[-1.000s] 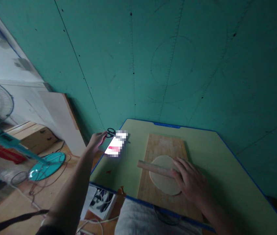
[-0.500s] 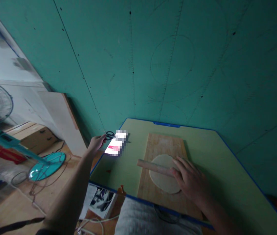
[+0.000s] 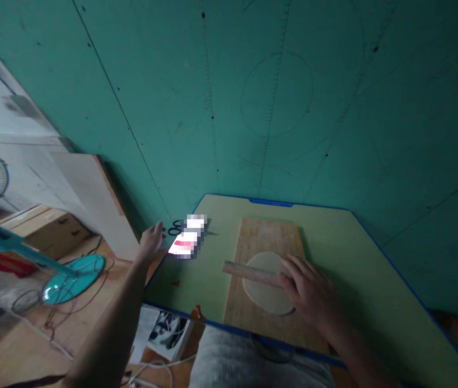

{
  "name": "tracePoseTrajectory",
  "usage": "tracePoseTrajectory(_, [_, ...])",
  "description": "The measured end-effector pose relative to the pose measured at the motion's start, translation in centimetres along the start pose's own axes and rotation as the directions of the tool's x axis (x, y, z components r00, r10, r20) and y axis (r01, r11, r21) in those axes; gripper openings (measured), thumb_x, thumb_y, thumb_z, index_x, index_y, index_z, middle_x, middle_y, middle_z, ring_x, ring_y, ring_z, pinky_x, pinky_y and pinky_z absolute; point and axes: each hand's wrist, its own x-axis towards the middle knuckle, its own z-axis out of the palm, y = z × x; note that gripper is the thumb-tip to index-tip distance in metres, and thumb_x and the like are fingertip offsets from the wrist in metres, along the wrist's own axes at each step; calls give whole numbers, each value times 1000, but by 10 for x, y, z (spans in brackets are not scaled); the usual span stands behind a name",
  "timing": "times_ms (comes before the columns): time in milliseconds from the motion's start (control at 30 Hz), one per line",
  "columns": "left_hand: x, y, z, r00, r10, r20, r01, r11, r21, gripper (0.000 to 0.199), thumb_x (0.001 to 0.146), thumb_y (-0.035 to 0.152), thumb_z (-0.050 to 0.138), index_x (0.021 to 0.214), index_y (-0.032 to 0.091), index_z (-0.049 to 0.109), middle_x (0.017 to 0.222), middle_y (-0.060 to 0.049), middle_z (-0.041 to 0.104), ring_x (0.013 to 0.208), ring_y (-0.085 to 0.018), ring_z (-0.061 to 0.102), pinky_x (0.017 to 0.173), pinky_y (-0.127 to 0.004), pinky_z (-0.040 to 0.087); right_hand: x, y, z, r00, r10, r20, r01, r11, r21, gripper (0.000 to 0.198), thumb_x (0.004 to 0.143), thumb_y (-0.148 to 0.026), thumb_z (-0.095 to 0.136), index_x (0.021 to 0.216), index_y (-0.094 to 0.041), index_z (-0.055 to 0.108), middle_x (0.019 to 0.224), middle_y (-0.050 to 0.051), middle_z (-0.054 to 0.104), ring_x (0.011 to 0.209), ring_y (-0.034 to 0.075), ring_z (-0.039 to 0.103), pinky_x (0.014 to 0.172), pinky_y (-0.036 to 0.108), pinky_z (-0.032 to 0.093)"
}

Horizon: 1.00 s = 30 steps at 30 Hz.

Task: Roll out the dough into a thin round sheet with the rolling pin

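A round, flat sheet of dough [image 3: 267, 302] lies on a wooden board [image 3: 267, 231]. Across the dough rests a rolling pin [image 3: 249, 272], its right end hidden beneath my right hand [image 3: 312, 293]. That hand grips the pin from above, its fingers reaching over the dough's right edge. My left hand [image 3: 151, 241] is held out past the table's left edge, fingers apart, with nothing visible in it. Just to its right are black-handled scissors [image 3: 175, 228], beside and partly covered by a lit, blurred-out phone screen [image 3: 186, 242]. A small gap separates hand and handles.
The board lies on a pale green table [image 3: 221, 215] with a blue rim, set against a green wall [image 3: 172, 108]. On the floor at left stand a turquoise fan [image 3: 75, 277], a cardboard box [image 3: 53, 229] and loose cables. A leaning panel [image 3: 91, 199] rises behind them.
My left hand has moved left, away from the scissors' handles, which it was touching or holding. The scissors now lie at the phone. My right hand stays on the rolling pin; the view has shifted slightly.
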Motion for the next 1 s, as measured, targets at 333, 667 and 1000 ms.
tracePoseTrajectory(333, [-129, 63, 37, 656, 699, 284, -718, 694, -51, 46, 96, 30, 37, 138, 18, 51, 98, -7, 75, 85, -21, 70, 78, -35, 56, 3, -20, -10, 998, 65, -1, -64, 988, -138, 44, 102, -42, 41, 134, -20, 62, 146, 15, 56, 123, 32, 59, 98, 47, 49])
tracePoseTrajectory(667, [-214, 33, 74, 312, 826, 470, -949, 245, 198, 45, 100, 42, 47, 137, 17, 53, 136, -17, 63, 125, -33, 59, 104, -48, 47, -57, -35, -28, 997, -66, 43, 69, 994, -81, 57, 102, -44, 40, 149, -12, 47, 154, 19, 46, 139, 32, 47, 116, 52, 36])
tracePoseTrajectory(1000, [-143, 86, 130, 436, 691, 576, -897, 286, 336, 58, 100, 56, 42, 141, 16, 54, 146, -20, 54, 139, -37, 46, 109, -52, 39, 73, 7, -12, 971, 144, 190, -133, 988, -73, 59, 103, -51, 36, 148, -15, 49, 159, 18, 39, 148, 31, 34, 122, 50, 23])
